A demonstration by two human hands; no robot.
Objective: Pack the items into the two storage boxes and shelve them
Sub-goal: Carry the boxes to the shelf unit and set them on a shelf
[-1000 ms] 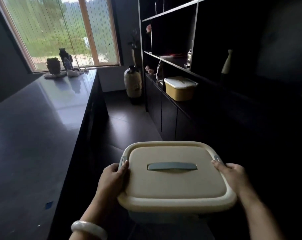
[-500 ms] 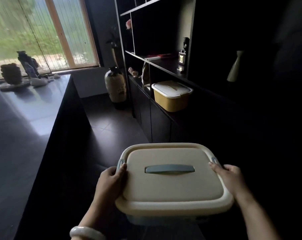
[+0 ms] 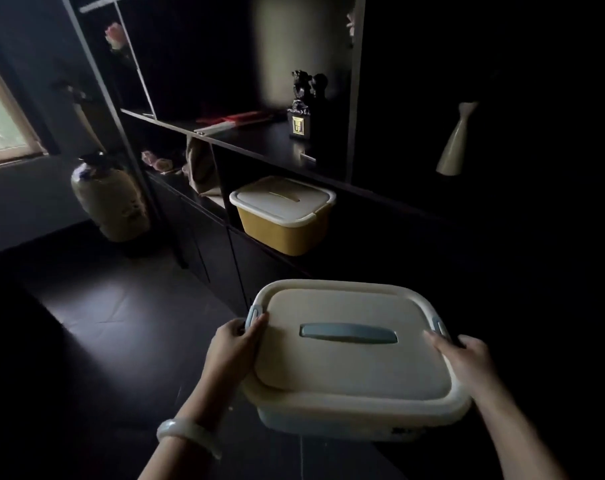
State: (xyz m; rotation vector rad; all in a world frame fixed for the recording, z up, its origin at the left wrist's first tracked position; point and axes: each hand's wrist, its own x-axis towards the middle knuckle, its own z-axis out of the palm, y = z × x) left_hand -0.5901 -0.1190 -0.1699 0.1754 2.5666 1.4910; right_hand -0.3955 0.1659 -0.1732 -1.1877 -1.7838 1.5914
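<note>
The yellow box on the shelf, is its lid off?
No, the yellow box sits in the shelf compartment with its pale lid closed on top.

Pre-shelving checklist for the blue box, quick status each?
1. Lid seated on blue box: ok, sits flat in the rim.
2. Left hand grip: ok, holds the left edge by the clip.
3. Right hand grip: ok, holds the right edge.
4. Side clips latched: cannot tell, partly covered and blurred.
5. Yellow box already shelved: ok, lidded, on the lower shelf.
6. Free shelf space right of the yellow box: cannot tell, too dark.
</note>
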